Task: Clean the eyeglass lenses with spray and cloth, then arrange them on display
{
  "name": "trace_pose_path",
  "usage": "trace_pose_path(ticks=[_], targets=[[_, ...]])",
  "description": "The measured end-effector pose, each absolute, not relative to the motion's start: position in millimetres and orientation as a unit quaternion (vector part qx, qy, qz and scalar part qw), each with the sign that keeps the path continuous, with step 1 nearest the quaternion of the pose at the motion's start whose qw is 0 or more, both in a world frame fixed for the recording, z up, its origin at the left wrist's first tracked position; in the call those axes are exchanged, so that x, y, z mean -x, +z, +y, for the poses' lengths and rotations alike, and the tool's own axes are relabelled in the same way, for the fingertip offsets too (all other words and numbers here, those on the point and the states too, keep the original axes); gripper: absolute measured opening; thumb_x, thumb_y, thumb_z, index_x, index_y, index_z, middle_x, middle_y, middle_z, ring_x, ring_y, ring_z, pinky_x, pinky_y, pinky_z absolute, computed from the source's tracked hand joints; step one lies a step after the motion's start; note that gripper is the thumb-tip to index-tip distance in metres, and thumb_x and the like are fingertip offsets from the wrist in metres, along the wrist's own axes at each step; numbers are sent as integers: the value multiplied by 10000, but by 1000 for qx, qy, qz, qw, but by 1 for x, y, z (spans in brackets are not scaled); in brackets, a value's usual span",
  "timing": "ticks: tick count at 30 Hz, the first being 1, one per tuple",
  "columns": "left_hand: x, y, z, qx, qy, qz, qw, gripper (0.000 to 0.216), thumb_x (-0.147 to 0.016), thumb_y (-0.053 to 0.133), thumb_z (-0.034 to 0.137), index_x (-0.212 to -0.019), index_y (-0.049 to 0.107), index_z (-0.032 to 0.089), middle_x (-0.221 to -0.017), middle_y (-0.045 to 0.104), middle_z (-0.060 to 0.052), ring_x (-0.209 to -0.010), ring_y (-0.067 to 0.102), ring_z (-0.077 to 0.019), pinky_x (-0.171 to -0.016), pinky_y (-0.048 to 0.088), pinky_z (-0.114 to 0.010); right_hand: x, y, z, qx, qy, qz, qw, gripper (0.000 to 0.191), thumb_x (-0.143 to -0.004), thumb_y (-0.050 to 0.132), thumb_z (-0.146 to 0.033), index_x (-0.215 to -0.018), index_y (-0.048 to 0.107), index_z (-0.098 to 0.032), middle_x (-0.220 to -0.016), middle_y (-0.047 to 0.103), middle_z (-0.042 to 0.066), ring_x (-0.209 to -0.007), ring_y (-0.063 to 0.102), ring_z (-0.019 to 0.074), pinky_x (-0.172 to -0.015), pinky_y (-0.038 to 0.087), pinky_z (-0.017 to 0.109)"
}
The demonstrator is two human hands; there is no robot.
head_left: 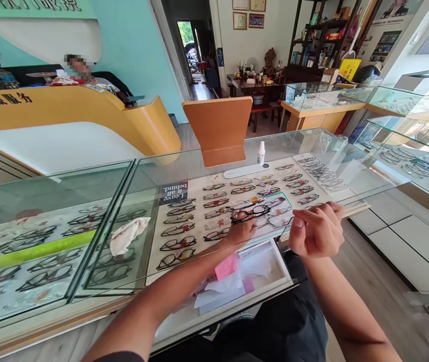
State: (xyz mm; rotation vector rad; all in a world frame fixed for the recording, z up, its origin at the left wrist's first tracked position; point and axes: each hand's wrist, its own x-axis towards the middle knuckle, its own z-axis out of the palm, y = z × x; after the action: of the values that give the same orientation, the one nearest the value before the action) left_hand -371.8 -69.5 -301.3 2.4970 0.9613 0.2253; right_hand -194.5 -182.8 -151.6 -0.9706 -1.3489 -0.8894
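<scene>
My left hand is closed on a pair of black-framed eyeglasses, held just over the glass display counter. Its fingers are partly hidden behind the frame. To the right, my right hand is raised above the counter's front edge with fingers curled and thumb pressed against them. Whatever it may hold is too small to make out. Beneath the glass lie rows of eyeglasses. Under my left forearm a drawer stands pulled out, with a pink slip and white papers inside.
A crumpled white cloth lies on the counter at left; a small white bottle stands near its far edge. Beyond are an orange chair and a yellow reception desk with a person behind it. More glass cases stand at right.
</scene>
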Motion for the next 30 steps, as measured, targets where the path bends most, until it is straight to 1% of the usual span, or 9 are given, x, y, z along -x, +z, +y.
trace_pose_path(ticks=[4, 9, 11, 13, 16, 19, 23, 27, 30], targets=[[394, -294, -114, -909, 75, 331, 244, 109, -955, 772, 344, -938, 772, 236, -1140, 772, -83, -1236, 625, -326, -1058, 425, -519, 177, -152, -182, 426, -398, -551, 597, 80, -960, 609, -248, -970, 687, -260, -557, 502, -56, -507, 409, 153, -718, 331, 402], [424, -262, -160, -876, 43, 306, 369, 195, -961, 778, 431, -902, 753, 247, -1042, 768, -54, -1158, 655, -297, -1028, 408, -482, 118, -165, -145, 548, -346, -532, 545, 139, -964, 589, -286, -839, 644, -258, -597, 561, -22, -616, 528, 208, -820, 407, 424], [427, -247, -170, -869, 45, 293, 396, 193, -969, 770, 428, -909, 741, 247, -1064, 775, -52, -1183, 655, -296, -1059, 396, -488, 90, -181, -127, 635, -275, -539, 481, 130, -940, 564, -277, -845, 649, -254, -709, 681, 23, -764, 610, 259, -861, 417, 431], [425, -229, -178, -869, 63, 269, 410, 165, -965, 779, 401, -922, 730, 250, -1090, 779, -45, -1202, 647, -287, -1082, 388, -484, 67, -199, -113, 695, -201, -553, 413, 152, -941, 550, -291, -882, 681, -242, -914, 782, 81, -934, 640, 305, -900, 429, 438], [424, -194, -184, -875, 99, 221, 420, 154, -967, 791, 393, -935, 721, 259, -1119, 774, -30, -1207, 638, -267, -1084, 393, -459, 45, -222, -101, 742, -128, -555, 354, 205, -950, 527, -292, -920, 718, -224, -1046, 793, 130, -1039, 632, 335, -953, 442, 448], [422, -152, -168, -890, 153, 194, 384, 162, -999, 758, 414, -948, 724, 264, -1108, 764, -30, -1213, 638, -263, -1098, 396, -449, 39, -234, -94, 760, -106, -558, 316, 251, -974, 517, -311, -987, 746, -209, -1110, 772, 156, -1090, 617, 349, -983, 447, 459], [410, -117, -96, -909, 228, 235, 257, 194, -1023, 701, 418, -930, 716, 248, -1101, 756, -47, -1184, 634, -277, -1068, 428, -451, 39, -240, -87, 793, -107, -543, 254, 332, -994, 545, -405, -1112, 768, -188, -1233, 727, 195, -1174, 581, 391, -959, 457, 487], [388, -126, -4, -923, 192, 312, 118, 161, -977, 744, 378, -906, 743, 233, -1100, 755, -64, -1235, 590, -322, -1076, 346, -519, 39, -241, -84, 803, -101, -536, 239, 346, -1001, 538, -405, -1127, 766, -177, -1259, 706, 208, -1190, 571, 391, -958, 463, 495], [374, -148, 39, -923, 126, 348, 103, 181, -962, 746, 399, -898, 769, 231, -1103, 753, -86, -1250, 557, -340, -1032, 327, -526, 39, -240, -85, 809, -97, -530, 234, 345, -1003, 529, -394, -1118, 765, -170, -1267, 705, 212, -1205, 573, 394, -966, 469, 492]])
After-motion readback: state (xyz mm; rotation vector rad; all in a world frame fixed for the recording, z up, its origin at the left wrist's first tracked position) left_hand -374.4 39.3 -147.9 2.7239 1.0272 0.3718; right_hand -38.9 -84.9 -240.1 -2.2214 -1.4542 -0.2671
